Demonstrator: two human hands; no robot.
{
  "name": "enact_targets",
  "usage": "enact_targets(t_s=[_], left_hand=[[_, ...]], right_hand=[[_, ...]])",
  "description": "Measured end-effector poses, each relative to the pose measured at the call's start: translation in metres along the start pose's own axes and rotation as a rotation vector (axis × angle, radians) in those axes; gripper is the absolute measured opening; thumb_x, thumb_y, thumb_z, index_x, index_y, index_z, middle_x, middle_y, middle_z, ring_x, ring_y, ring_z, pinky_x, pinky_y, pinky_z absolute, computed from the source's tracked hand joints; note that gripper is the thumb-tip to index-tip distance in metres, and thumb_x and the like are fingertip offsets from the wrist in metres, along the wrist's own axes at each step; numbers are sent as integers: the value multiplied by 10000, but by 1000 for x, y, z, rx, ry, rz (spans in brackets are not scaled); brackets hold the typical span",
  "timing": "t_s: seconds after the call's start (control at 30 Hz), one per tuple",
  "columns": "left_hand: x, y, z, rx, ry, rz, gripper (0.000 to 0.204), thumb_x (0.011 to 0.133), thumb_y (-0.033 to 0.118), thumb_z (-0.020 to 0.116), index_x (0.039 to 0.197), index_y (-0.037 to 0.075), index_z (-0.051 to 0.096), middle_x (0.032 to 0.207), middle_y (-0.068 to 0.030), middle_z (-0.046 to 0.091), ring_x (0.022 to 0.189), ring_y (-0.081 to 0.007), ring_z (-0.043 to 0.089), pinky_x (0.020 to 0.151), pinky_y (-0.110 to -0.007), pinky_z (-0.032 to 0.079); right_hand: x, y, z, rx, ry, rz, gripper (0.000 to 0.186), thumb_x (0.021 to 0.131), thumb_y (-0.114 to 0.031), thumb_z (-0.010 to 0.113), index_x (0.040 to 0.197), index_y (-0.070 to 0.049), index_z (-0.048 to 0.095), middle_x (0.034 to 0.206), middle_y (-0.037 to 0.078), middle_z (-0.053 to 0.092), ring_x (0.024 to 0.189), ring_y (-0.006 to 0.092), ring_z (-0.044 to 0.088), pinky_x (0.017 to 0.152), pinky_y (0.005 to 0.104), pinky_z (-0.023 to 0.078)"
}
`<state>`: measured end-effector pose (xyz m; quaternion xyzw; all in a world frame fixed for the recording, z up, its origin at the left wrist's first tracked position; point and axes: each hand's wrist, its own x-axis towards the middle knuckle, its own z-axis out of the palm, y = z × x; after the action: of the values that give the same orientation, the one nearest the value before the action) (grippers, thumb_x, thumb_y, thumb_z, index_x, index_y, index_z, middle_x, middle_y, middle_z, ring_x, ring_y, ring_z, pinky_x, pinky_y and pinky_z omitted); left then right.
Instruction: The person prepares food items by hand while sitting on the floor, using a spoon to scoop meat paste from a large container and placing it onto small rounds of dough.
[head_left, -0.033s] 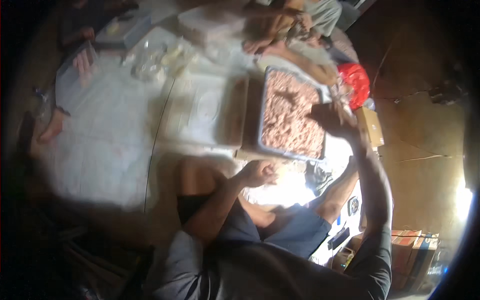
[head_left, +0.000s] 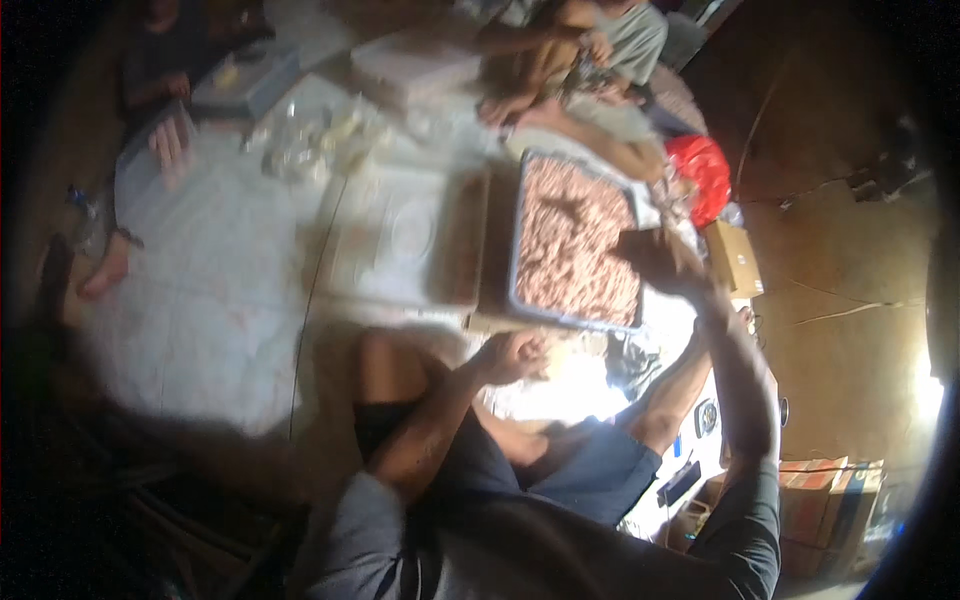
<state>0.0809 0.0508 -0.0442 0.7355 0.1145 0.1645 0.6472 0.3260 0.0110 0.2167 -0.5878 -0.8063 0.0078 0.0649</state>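
A blue-grey rectangular tray [head_left: 515,262] holds a broad layer of small pinkish-brown pieces [head_left: 575,250], too small to name. Over its right edge hangs my right hand [head_left: 668,262], dark against the light, its fingers pointing left above the pieces. Blur and shadow hide whether those fingers hold anything. My left hand [head_left: 513,357] is just short of the tray's near edge, above the bright patch between my legs. Its fingers are curled in, and what they hold, if anything, cannot be made out.
Left of the tray lies a pale, shallow rectangular container [head_left: 410,235]. Clear plastic bags [head_left: 315,140] are heaped beyond it. One person [head_left: 600,60] sits across from me, another [head_left: 165,75] at far left. A red plastic bag [head_left: 700,175] and a cardboard box [head_left: 735,258] stand at right.
The whole view has shifted slightly, with the tray a little lower and further left in the picture. Both hands keep nearly the same poses.
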Motion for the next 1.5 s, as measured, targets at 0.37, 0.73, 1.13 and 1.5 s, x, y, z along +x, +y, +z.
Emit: enact_targets(t_s=[0.37, 0.73, 1.13, 1.5], left_hand=[[-33, -20, -20, -133, 301, -102, 180, 940, 168, 699, 1014, 13, 646, 787, -33, 658, 646, -81, 599, 574, -240, 512], [-42, -18, -3, -149, 392, -302, 286, 974, 332, 656, 809, 114, 570, 649, 19, 553, 541, -77, 518, 503, -237, 426], [-21, 22, 16, -265, 419, -238, 292, 951, 406, 653, 852, 132, 622, 698, 27, 567, 561, -76, 538, 507, -219, 436], [59, 24, 156, -578, 87, -390, 938, 835, 857, 452, 1370, 91, 537, 1225, -98, 646, 1052, -205, 626, 890, -353, 503]], right_hand=[[-171, -131, 197, 1035, 196, 874, 319, 993, -290, 619, 939, 13, 704, 760, 110, 682, 718, 190, 629, 673, 350, 505], [-266, -116, 227, 847, 891, 1216, 318, 998, -263, 592, 1090, 33, 664, 811, 161, 698, 669, 203, 655, 636, 371, 533], [-280, -31, 264, 111, 321, 1573, 483, 953, -391, 546, 1420, -269, 536, 1308, 366, 542, 1140, 505, 588, 922, 552, 487], [-246, -77, 221, 685, 934, 1267, 458, 1028, -377, 472, 905, 22, 662, 856, 276, 674, 876, 432, 662, 782, 478, 487]])
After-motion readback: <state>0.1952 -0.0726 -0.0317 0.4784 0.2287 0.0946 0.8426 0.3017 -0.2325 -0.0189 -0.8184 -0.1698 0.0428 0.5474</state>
